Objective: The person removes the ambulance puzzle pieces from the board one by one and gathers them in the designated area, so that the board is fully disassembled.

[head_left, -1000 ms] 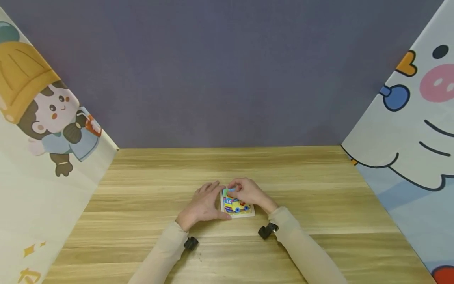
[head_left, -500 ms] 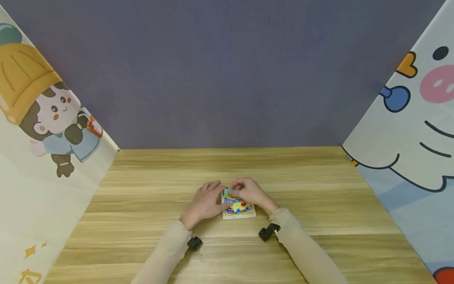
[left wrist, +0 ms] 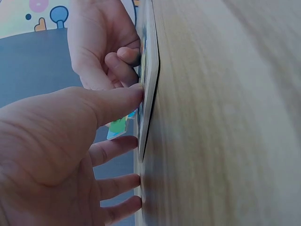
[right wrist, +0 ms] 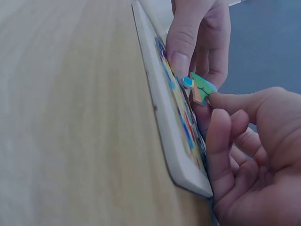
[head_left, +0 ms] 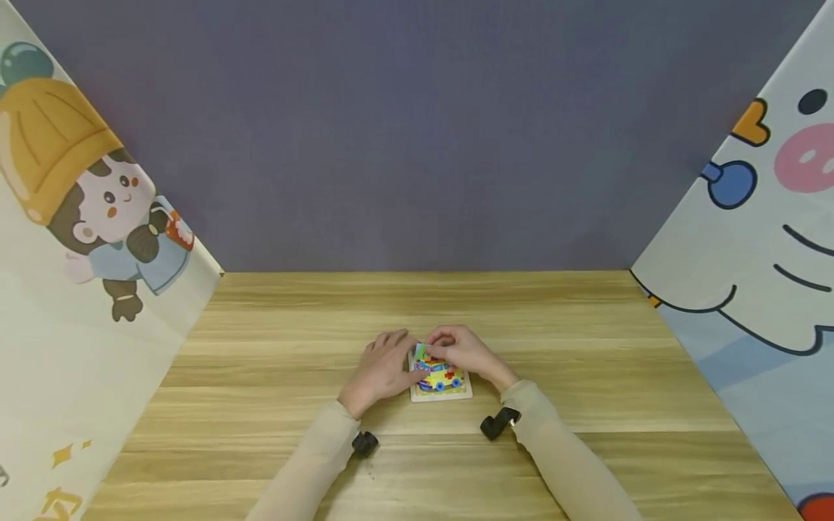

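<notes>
A small jigsaw puzzle (head_left: 440, 395) with a pale border and a picture of a yellow vehicle lies flat on the wooden table. My right hand (head_left: 470, 354) pinches a green and blue puzzle piece (right wrist: 202, 89) between thumb and fingers. That piece is tilted up at the puzzle's far left part, and its lower end is partly hidden. From the left side, my left hand (head_left: 381, 370) steadies the puzzle. Its thumb (left wrist: 120, 101) presses on the picture, while the other fingers (left wrist: 115, 186) are stretched out along the far left edge, tips down on the table.
The wooden table (head_left: 293, 311) stretches around the puzzle. A dark grey panel (head_left: 417, 137) stands at its back. Side panels with cartoon prints, a child in a yellow hat (head_left: 111, 195) and a pink-nosed animal (head_left: 808, 155), border it left and right.
My left thumb has moved from the puzzle's near edge up onto the picture. The pinched green piece is raised and tilted more, and my right hand has shifted slightly.
</notes>
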`<state>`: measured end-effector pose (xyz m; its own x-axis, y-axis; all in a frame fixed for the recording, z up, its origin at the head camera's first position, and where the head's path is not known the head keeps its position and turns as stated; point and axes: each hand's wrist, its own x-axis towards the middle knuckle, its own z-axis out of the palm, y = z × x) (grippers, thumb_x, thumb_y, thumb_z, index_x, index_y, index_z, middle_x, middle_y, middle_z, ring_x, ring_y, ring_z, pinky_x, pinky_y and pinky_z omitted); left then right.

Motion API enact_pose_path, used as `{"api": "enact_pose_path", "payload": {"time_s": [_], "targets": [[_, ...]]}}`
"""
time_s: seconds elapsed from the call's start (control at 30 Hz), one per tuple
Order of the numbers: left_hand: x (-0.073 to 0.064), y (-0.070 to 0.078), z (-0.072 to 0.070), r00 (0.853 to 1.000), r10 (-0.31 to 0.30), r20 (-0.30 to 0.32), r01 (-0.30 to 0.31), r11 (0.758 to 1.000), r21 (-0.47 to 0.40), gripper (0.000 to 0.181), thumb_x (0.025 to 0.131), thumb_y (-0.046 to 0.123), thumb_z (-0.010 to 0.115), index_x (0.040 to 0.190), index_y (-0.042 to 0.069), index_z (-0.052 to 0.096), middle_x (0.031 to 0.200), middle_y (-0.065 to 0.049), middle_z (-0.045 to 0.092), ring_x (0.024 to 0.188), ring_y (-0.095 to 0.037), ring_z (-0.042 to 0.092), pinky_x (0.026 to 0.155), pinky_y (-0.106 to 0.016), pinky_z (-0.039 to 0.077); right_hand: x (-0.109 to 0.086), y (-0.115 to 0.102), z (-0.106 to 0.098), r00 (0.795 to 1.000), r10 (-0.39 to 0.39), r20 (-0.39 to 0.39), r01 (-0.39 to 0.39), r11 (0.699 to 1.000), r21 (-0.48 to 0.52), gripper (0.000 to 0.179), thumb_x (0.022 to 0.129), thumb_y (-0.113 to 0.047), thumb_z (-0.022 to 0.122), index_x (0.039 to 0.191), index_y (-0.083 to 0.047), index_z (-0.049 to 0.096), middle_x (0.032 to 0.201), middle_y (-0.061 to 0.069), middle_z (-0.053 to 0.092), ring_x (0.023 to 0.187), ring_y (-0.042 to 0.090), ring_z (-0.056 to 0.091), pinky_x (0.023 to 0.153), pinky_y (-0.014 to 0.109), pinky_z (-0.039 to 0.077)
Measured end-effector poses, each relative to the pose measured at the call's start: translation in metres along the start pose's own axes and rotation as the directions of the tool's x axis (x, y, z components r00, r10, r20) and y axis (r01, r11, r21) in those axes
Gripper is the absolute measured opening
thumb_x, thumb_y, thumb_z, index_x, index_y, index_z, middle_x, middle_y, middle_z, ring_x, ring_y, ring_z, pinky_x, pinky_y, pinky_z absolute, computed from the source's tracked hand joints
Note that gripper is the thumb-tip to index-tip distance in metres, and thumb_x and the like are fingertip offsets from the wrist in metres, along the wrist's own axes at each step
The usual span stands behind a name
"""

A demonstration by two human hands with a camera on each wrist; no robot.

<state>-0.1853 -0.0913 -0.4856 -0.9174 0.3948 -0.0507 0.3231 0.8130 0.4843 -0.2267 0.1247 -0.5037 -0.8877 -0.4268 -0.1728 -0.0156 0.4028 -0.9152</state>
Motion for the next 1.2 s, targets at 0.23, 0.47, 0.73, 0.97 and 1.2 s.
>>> {"api": "enact_pose_path", "payload": {"time_s": [0.23, 0.47, 0.73, 0.97, 1.2], "targets": [[0.000, 0.000, 0.000, 1.000, -0.018, 0.011, 0.018, 1.000, -0.005, 0.060, 0.096, 0.047, 0.076, 0.145, 0.016, 0.061, 0.167, -0.020, 0.043, 0.153, -0.044, 0.038, 0.124, -0.070, 0.031, 0.000, 0.003, -0.004, 1.000, 0.007, -0.011, -0.006, 0.999, 0.031, 0.024, 0.102, -0.028, 0.073, 0.117, -0.010, 0.075, 0.094, 0.004, 0.076, 0.061, 0.011, 0.056, 0.055, 0.023, 0.049], [0.000, 0.000, 0.002, 1.000, -0.009, 0.002, 0.009, 1.000, -0.025, 0.059, 0.096, 0.045, 0.076, 0.145, 0.015, 0.063, 0.166, -0.021, 0.044, 0.153, -0.044, 0.038, 0.124, -0.070, 0.031, -0.002, 0.009, -0.013, 0.999, 0.033, -0.039, -0.030, 0.996, 0.080, 0.027, 0.102, -0.029, 0.073, 0.122, -0.010, 0.075, 0.101, 0.006, 0.078, 0.061, 0.011, 0.054, 0.052, 0.023, 0.044], [0.000, 0.000, 0.002, 1.000, -0.011, -0.009, 0.011, 1.000, -0.027, 0.058, 0.096, 0.045, 0.077, 0.143, 0.015, 0.064, 0.166, -0.021, 0.044, 0.152, -0.044, 0.039, 0.124, -0.070, 0.031, -0.006, 0.014, -0.025, 0.998, 0.048, -0.050, -0.043, 0.994, 0.103, 0.029, 0.103, -0.026, 0.072, 0.126, -0.010, 0.075, 0.102, 0.007, 0.078, 0.056, 0.011, 0.045, 0.049, 0.021, 0.037], [-0.001, 0.000, 0.002, 1.000, -0.015, -0.011, 0.015, 0.999, -0.029, 0.058, 0.096, 0.046, 0.076, 0.143, 0.016, 0.064, 0.166, -0.021, 0.044, 0.153, -0.044, 0.039, 0.124, -0.069, 0.031, -0.010, 0.021, -0.038, 0.995, 0.066, -0.078, -0.057, 0.992, 0.111, 0.032, 0.103, -0.025, 0.073, 0.128, -0.006, 0.072, 0.100, 0.007, 0.078, 0.055, 0.009, 0.044, 0.049, 0.020, 0.037], [-0.002, 0.002, 0.001, 1.000, -0.012, -0.002, 0.012, 0.999, -0.030, 0.058, 0.096, 0.045, 0.076, 0.145, 0.016, 0.063, 0.167, -0.020, 0.043, 0.153, -0.043, 0.038, 0.125, -0.068, 0.031, -0.016, 0.030, -0.058, 0.988, 0.078, -0.133, -0.066, 0.993, 0.095, 0.036, 0.103, -0.025, 0.073, 0.130, -0.001, 0.070, 0.099, 0.006, 0.078, 0.052, 0.006, 0.040, 0.049, 0.021, 0.036]]}}
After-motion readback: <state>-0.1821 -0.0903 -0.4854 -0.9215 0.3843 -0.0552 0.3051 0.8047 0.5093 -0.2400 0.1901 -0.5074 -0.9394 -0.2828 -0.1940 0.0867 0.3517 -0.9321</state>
